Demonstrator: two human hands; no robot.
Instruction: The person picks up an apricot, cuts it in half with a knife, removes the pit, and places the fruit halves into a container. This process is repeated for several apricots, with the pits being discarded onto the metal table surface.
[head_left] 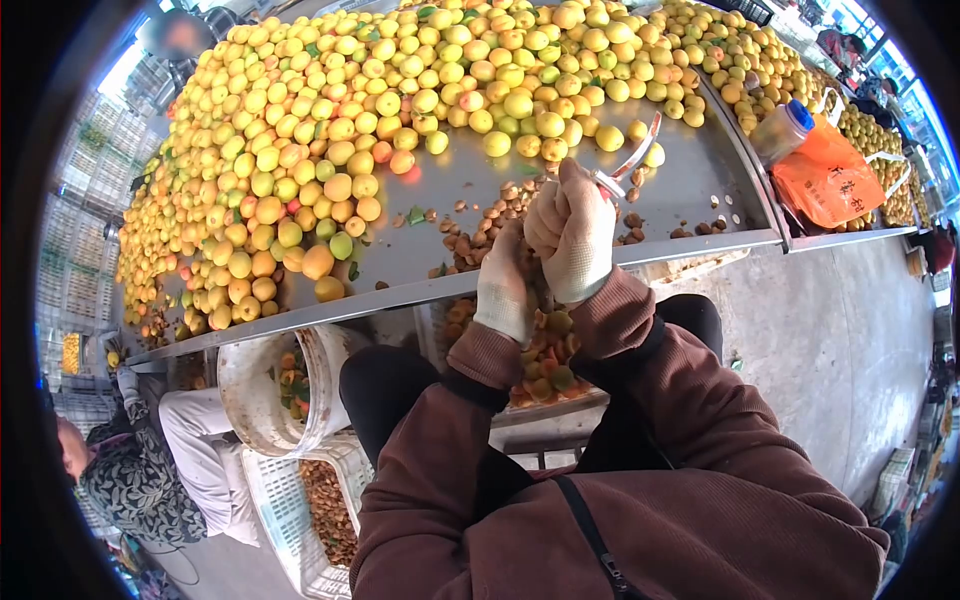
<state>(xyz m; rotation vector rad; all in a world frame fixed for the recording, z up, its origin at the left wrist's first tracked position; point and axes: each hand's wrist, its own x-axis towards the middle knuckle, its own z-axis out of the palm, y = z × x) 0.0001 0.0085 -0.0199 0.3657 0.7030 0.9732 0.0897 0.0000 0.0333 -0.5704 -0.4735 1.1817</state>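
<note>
My right hand (572, 235), in a pale knit glove, is closed around the handle of a curved knife (637, 152), whose blade points up and to the right. My left hand (506, 288), gloved too, is held close against the right one with its fingers curled. Whatever it grips is hidden from this angle. Both hands are over the front edge of the metal table (690, 225). Beside them on the table lie brown fruit pits (497, 215). Under my hands, between my knees, a container holds split apricots (550, 360).
A large heap of yellow apricots (330, 130) covers the table's back and left. At right are an orange bag (825, 175) and a blue-lidded jar (780, 130). A white bucket (320, 390) and a crate of pits (330, 510) stand at left, near another person (140, 490).
</note>
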